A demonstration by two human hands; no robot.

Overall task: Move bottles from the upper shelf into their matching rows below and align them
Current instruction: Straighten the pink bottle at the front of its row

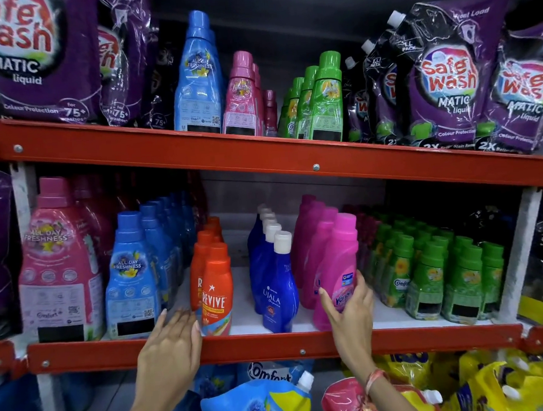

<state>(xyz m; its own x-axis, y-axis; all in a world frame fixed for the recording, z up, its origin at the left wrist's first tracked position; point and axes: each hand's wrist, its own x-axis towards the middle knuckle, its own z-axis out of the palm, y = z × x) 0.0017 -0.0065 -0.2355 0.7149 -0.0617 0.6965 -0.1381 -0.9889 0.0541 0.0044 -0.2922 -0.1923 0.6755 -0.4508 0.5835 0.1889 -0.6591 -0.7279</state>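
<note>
On the upper shelf (165,148) stand a tall blue bottle (196,79), pink bottles (241,96) and three green bottles (324,103). The lower shelf (272,345) holds rows of blue bottles (131,277), orange Revive bottles (216,291), dark blue Ujala bottles (276,284), pink Vanish bottles (337,264) and green bottles (427,278). My right hand (349,308) wraps the front pink Vanish bottle from the front. My left hand (170,345) is spread flat at the shelf edge, fingertips beside the front Revive bottle.
Purple Safe Wash pouches (446,77) flank the upper bottles on both sides. A large pink bottle (57,266) stands at the lower left. Blue, pink and yellow refill pouches (260,403) lie under the lower shelf.
</note>
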